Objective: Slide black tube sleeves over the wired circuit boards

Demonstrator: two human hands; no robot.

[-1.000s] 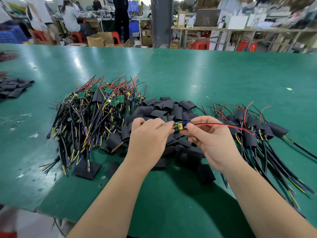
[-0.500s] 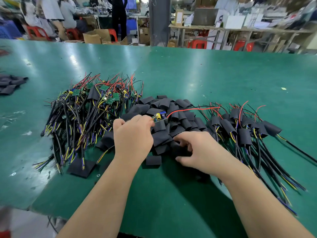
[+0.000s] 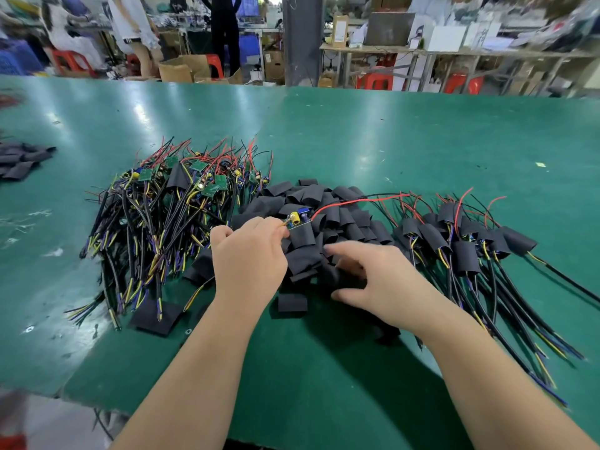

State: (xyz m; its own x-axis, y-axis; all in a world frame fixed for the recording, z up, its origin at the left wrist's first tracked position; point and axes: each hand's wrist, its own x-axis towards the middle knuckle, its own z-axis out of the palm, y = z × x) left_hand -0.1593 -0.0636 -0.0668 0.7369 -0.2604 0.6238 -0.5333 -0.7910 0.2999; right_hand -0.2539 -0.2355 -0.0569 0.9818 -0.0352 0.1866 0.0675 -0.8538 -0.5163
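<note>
My left hand (image 3: 250, 254) pinches a small circuit board (image 3: 298, 219) with a yellow and a blue part; its red wire (image 3: 357, 201) trails off to the right. The board hangs over the heap of loose black tube sleeves (image 3: 324, 196) in the middle of the green table (image 3: 357, 134). My right hand (image 3: 383, 280) lies on the near side of that heap, thumb and fingers curled round one black sleeve (image 3: 341, 276). Bare wired boards (image 3: 162, 206) are piled at the left. Sleeved boards (image 3: 470, 241) lie at the right.
A flat black sleeve (image 3: 156, 316) and a short loose one (image 3: 292, 302) lie near the front edge. More black sleeves (image 3: 19, 160) sit at the far left. Beyond the table are people, red stools, cartons and benches.
My right hand let go of the board and dropped into the sleeve heap. My left hand kept the board and carried it slightly left and away from me.
</note>
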